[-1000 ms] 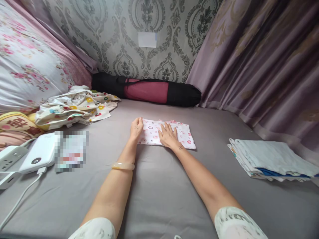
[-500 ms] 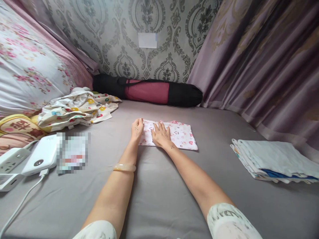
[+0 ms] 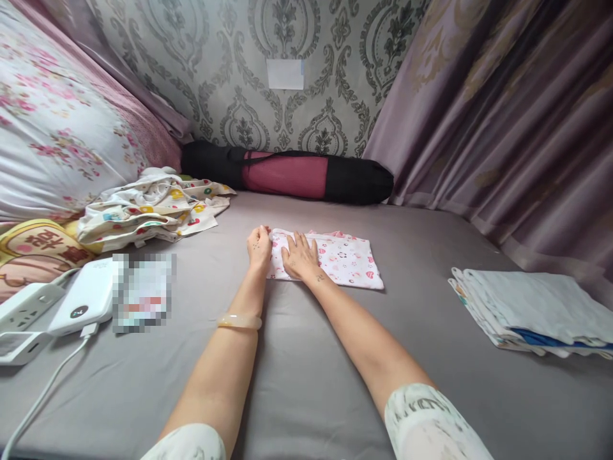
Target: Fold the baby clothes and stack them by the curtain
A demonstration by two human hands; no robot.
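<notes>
A white cloth garment with pink hearts and flowers [image 3: 352, 259] lies folded into a flat rectangle on the bed, a bit of pink trim showing at its far edge. My left hand [image 3: 259, 248] is closed at the garment's left edge, fingers curled and fingertips partly hidden, seeming to grip that edge. Flat on the left part of the cloth rests my right hand [image 3: 301, 257], its fingers stretched out and slightly spread. A pale bangle [image 3: 239, 321] circles my left forearm.
A stack of folded cloths [image 3: 531, 306] sits at right. Rumpled printed clothing [image 3: 158, 207], a power bank [image 3: 89, 297] with its cable, a power strip [image 3: 31, 306] and a blurred packet [image 3: 143, 294] are at left. Along the wall lies a black and maroon bag [image 3: 287, 176].
My right hand has slid a little left across the garment, closer to my left hand. My left hand has shifted slightly left. The garment stays flat.
</notes>
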